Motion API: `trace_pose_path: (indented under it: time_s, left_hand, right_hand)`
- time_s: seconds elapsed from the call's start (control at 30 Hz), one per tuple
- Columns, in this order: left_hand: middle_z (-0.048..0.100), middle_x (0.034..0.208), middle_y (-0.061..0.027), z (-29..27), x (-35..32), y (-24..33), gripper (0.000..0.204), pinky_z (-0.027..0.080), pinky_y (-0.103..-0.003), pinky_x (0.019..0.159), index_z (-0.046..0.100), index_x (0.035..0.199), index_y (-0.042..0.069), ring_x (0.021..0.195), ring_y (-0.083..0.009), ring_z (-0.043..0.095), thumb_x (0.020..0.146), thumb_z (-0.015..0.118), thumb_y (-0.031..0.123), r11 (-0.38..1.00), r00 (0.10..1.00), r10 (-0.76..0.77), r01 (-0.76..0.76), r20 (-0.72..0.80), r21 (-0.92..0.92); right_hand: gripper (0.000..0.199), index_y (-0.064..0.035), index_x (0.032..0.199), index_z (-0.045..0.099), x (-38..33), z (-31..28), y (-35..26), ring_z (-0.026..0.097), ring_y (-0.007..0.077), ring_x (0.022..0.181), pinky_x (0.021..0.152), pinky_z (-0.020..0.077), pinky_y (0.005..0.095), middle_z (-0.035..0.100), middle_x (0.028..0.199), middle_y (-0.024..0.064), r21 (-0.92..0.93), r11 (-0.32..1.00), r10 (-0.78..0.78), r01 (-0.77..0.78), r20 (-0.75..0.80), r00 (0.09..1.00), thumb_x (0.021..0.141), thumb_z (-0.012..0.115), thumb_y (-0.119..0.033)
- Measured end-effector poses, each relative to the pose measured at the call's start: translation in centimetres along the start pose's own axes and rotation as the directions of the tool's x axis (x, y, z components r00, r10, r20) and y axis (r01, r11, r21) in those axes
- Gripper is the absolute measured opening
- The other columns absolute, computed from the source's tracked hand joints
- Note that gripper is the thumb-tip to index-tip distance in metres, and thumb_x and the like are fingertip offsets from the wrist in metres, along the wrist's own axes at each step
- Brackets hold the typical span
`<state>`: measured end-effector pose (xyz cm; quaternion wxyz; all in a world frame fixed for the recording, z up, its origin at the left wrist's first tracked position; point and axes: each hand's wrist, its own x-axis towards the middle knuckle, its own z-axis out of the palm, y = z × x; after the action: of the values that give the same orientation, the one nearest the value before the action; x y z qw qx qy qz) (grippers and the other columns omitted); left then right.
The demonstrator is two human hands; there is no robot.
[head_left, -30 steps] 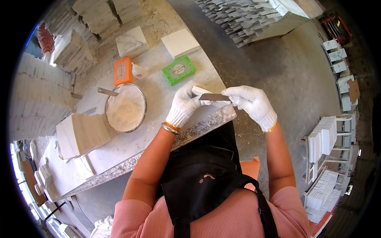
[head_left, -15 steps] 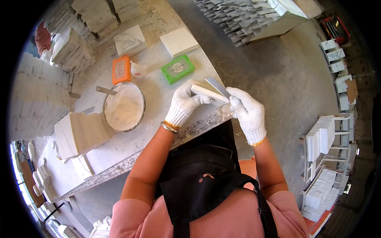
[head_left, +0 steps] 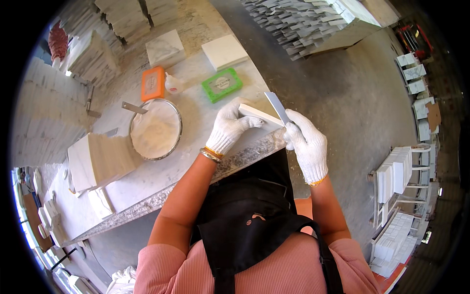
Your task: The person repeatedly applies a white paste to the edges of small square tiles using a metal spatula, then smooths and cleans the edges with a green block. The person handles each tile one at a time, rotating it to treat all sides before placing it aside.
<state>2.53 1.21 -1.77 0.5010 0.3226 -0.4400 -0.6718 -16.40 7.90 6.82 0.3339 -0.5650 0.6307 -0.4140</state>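
My left hand [head_left: 226, 130], in a white knit glove, grips a thin white stone tile [head_left: 261, 114] above the front edge of the table. The tile is tilted, with one narrow edge turned up. My right hand [head_left: 310, 146], gloved as well, is closed on the lower end of a flat blue-grey strip [head_left: 276, 105]. That strip stands up at a slant beside the tile's right corner; whether it touches is unclear. Just beyond my left hand lies a green hand pad [head_left: 222, 85]. Farther left is a round bowl of pale powder or paste [head_left: 155, 131] with a metal scraper [head_left: 134, 107] across its rim.
The stone-topped table [head_left: 191, 125] also carries an orange pad [head_left: 152, 83], a small white bottle [head_left: 172, 84], two tile stacks [head_left: 225, 52] at the back and a tall tile stack [head_left: 100, 159] at left. Racks of tiles [head_left: 394, 176] stand on the floor at right.
My right hand has swung the blue-grey strip more upright, its free end rising away from the tile's edge. The left hand keeps the tile in nearly the same place.
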Motion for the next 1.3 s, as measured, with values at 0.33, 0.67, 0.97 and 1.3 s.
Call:
trace_pose_path:
  time_s: [0.33,0.67,0.97,1.3]
  left_hand:
    - [0.072,0.094,-0.0043,-0.2,-0.1,-0.1,0.032,0.055,-0.027,0.078,0.064,0.106,0.001,0.085,-0.0101,0.066,0.081,0.083,0.009,0.999,1.000,-0.019,0.019,0.000,0.029]
    - [0.072,0.096,-0.0042,-0.3,0.1,-0.4,0.033,0.054,-0.028,0.083,0.064,0.107,0.001,0.088,-0.0103,0.065,0.081,0.084,0.010,1.000,1.000,-0.001,0.000,0.019,0.027]
    - [0.071,0.096,-0.0033,-0.5,0.2,-0.9,0.034,0.054,-0.029,0.083,0.064,0.108,0.002,0.088,-0.0108,0.065,0.083,0.084,0.014,1.000,1.000,-0.006,0.006,0.030,0.002]
    - [0.069,0.100,-0.0043,0.2,2.4,1.6,0.038,0.050,-0.027,0.086,0.062,0.112,0.000,0.091,-0.0122,0.063,0.087,0.081,0.022,0.989,0.996,-0.087,0.084,0.017,0.125]
  right_hand:
    - [0.029,-0.0031,0.128,0.065,-0.6,1.2,-0.3,0.062,0.0075,0.070,0.061,0.0540,0.0246,0.070,0.092,0.0080,0.078,0.997,0.021,-0.018,-0.036,0.999,0.099,0.062,-0.006]
    - [0.028,-0.0016,0.127,0.066,-0.9,0.3,-1.5,0.062,0.0064,0.069,0.060,0.0524,0.0229,0.070,0.090,0.0058,0.087,0.993,0.092,-0.082,-0.109,0.990,0.100,0.061,-0.007]
    - [0.031,-0.0023,0.130,0.065,-1.3,2.2,-1.1,0.059,0.0068,0.067,0.060,0.0508,0.0230,0.067,0.087,0.0044,0.051,0.998,0.042,-0.042,0.011,0.999,0.099,0.061,-0.005]
    - [0.032,-0.0011,0.123,0.064,-0.7,-3.5,0.2,0.067,0.0117,0.078,0.067,0.0496,0.0240,0.072,0.094,0.0090,0.222,0.967,0.144,-0.123,-0.081,0.986,0.100,0.062,-0.022]
